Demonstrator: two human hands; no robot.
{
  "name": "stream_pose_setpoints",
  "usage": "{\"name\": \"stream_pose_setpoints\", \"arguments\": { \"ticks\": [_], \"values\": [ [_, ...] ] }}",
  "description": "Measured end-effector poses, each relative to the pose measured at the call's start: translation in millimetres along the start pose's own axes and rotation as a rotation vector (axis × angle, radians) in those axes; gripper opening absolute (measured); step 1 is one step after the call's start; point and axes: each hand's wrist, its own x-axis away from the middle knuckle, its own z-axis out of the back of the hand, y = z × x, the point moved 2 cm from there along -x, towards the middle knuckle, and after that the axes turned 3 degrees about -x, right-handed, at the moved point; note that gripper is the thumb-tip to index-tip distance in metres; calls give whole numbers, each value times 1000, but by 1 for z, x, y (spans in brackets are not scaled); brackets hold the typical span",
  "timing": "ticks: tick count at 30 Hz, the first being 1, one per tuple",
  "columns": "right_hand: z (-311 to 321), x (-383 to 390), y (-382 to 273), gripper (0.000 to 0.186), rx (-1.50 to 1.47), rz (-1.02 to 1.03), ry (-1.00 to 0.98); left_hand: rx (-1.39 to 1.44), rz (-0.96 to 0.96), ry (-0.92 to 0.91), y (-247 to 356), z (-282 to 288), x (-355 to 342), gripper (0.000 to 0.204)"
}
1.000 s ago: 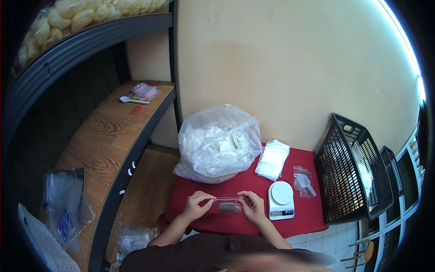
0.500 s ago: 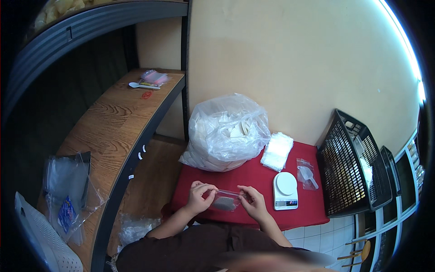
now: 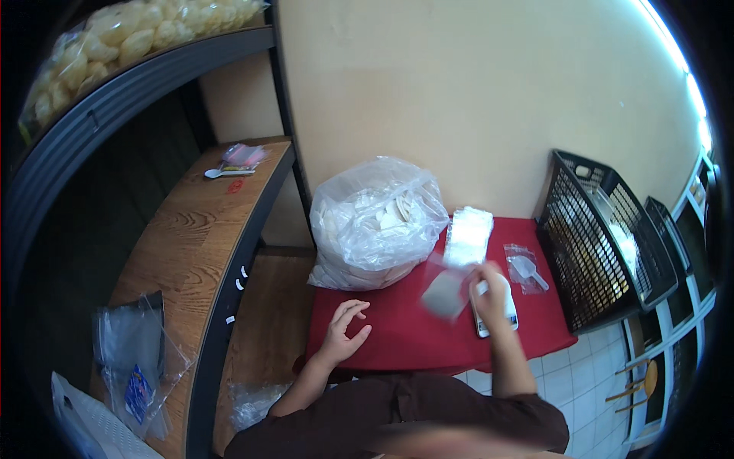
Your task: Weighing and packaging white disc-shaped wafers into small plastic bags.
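My right hand [image 3: 491, 294] is closed on the edge of a small clear zip bag [image 3: 446, 297] with grey contents, blurred by motion. The hand is over the white kitchen scale [image 3: 482, 327] and hides most of it. Fingers apart and holding nothing, my left hand [image 3: 348, 330] hovers over the near left part of the red-covered table [image 3: 405, 336]. Behind it rests a large clear plastic bag [image 3: 375, 229] full of whitish pieces. A stack of small packets [image 3: 468, 237] lies beyond my right hand. Right of that stack, a white scoop [image 3: 526, 268] lies on a clear bag.
A black plastic basket [image 3: 592, 252] stands at the table's right edge. Along the left runs a wooden shelf [image 3: 176, 229] bearing a spoon [image 3: 229, 174], small bags and clear plastic sheets [image 3: 126, 344]. Bagged yellowish puffs [image 3: 138, 38] fill the upper shelf. A wooden stool [image 3: 648, 379] stands at right.
Both hands held the zip bag in front of me before. My left hand has let go, while my right hand has carried the bag forward and right, over the scale. The view has shifted slightly.
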Motion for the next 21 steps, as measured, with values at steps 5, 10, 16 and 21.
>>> {"name": "stream_pose_setpoints", "arguments": {
  "ticks": [5,10,16,21],
  "values": [
    [157,-77,20,17,380,53,738,-11,22,-98,-1,2,0,44],
    [282,-106,45,25,955,228,958,5,3,-208,5,-1,-4,41],
    [245,-89,89,46,1584,-529,461,41,3,-248,-8,2,2,38],
    [128,-55,89,38,1105,-251,145,89,34,-271,-8,-6,0,35]
  ]
}}
